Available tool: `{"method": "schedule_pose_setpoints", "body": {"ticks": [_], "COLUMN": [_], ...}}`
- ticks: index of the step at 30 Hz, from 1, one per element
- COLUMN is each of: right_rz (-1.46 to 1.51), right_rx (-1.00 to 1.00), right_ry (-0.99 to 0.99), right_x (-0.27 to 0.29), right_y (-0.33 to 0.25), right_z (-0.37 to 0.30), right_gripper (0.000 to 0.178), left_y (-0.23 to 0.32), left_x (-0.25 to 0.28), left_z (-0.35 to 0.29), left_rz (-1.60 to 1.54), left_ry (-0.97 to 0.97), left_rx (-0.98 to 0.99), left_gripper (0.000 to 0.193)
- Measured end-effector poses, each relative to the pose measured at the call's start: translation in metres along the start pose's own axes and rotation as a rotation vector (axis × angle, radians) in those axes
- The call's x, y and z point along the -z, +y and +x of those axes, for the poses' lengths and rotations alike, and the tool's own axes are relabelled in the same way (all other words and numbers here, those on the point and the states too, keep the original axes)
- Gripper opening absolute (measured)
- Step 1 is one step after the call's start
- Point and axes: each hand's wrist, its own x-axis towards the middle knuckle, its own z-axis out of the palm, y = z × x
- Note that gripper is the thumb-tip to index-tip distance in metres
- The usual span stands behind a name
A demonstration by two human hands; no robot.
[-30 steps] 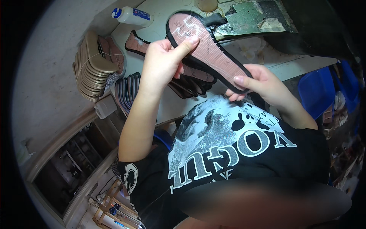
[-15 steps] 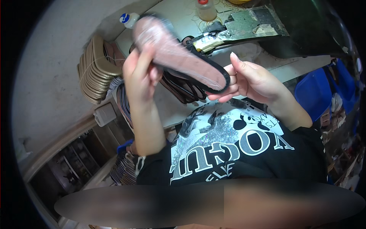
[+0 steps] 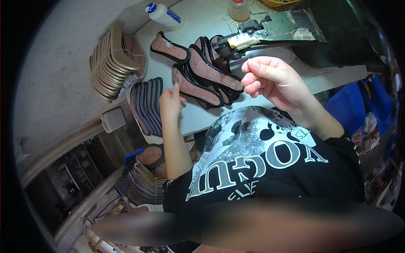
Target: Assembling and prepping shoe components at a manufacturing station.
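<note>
On the white worktable lies a loose pile of pinkish-brown shoe insoles with black bound edges. My left hand [image 3: 171, 105] is at the pile's near left, its index finger stretched to the edge of one insole [image 3: 196, 87] and the other fingers partly hidden. Another insole [image 3: 213, 69] lies across the pile, its narrow end close to the fingers of my right hand [image 3: 274, 80]. That hand is raised, fingers curled and thumb tip against them, with nothing visible in it. Farther back, one insole [image 3: 168, 47] points toward the far left.
A dark green machine arm [image 3: 282, 29] reaches over the table at the back right. Stacked insoles [image 3: 145, 105] and a tied bundle of gold soles [image 3: 112, 63] stand at the left. A white bottle [image 3: 166, 17] and a red-capped jar [image 3: 239, 10] are at the back.
The insole held up in my left hand is no longer there; that hand has dropped to the pile. My right hand has curled its fingers and moved away from the insole's end.
</note>
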Motion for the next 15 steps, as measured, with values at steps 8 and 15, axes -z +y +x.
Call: {"method": "schedule_pose_setpoints", "body": {"ticks": [8,15], "right_rz": [-0.468,-1.251], "right_rx": [0.304,0.636], "right_ry": [-0.286,-0.374], "right_x": [-0.037,-0.039], "right_y": [0.028,0.047], "right_z": [0.016,0.031], "right_gripper": [0.072,0.123], "left_y": [0.131,0.149], "left_x": [-0.077,-0.109], "left_z": [-0.069,-0.067], "left_rz": [-0.344,-0.739], "left_ry": [-0.205,-0.101], "left_rx": [-1.064,-1.069], "left_gripper": [0.090,0.105]}}
